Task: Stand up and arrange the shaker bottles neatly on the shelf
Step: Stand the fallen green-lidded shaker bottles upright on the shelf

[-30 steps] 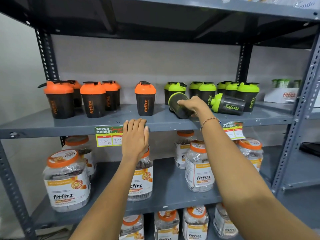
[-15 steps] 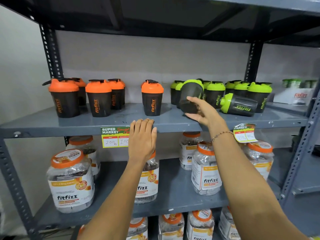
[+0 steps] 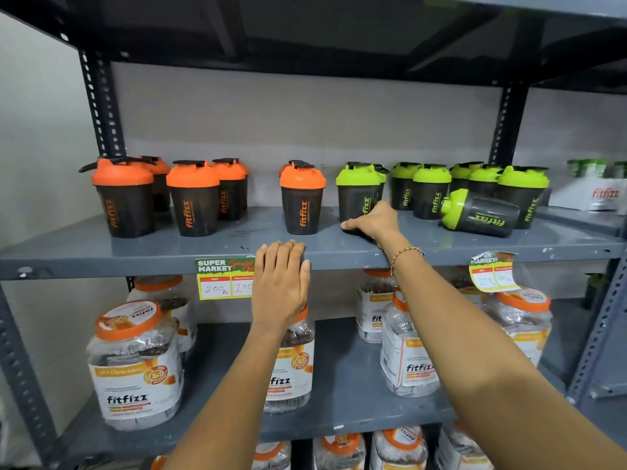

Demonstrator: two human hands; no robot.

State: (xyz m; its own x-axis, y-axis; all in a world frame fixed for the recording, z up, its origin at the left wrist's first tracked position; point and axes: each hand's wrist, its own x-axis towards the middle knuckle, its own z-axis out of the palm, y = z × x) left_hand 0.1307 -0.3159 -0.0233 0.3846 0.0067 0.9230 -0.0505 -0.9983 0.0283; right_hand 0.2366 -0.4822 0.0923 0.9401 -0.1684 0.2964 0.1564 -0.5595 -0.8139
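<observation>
Your right hand (image 3: pixel 373 222) wraps the base of a green-lidded shaker bottle (image 3: pixel 359 196), which stands upright on the grey shelf (image 3: pixel 135 247) just right of its middle; your fingers are closed on the bottle's lower part and hide its bottom edge and the end of its lettering. Your left hand (image 3: pixel 281 277) lies flat, fingers together, over the shelf's front lip, clamped on nothing, and it covers the right half of a price label (image 3: pixel 222 279).

Much is half hidden. Behind the front bottles stand others of which only lids or slivers show, so the counts are rough: about six orange-lidded shakers (image 3: pixel 193 198) to the left, one of them (image 3: pixel 302 201) standing apart beside the bottle you hold, and about seven upright green-lidded ones in the cluster (image 3: pixel 431 191) to the right. One more green shaker (image 3: pixel 478 212) lies on its side in front of that cluster, lid pointing left. A second price label (image 3: pixel 492 271) curls off the shelf edge at the right, its print hard to read.

At the far right a white box (image 3: pixel 597 195) is cut off by the frame and blurred. On the lower shelves stand clear jars with orange lids (image 3: pixel 135 364), several blocked by your arms; those in the bottom row are cut off.
</observation>
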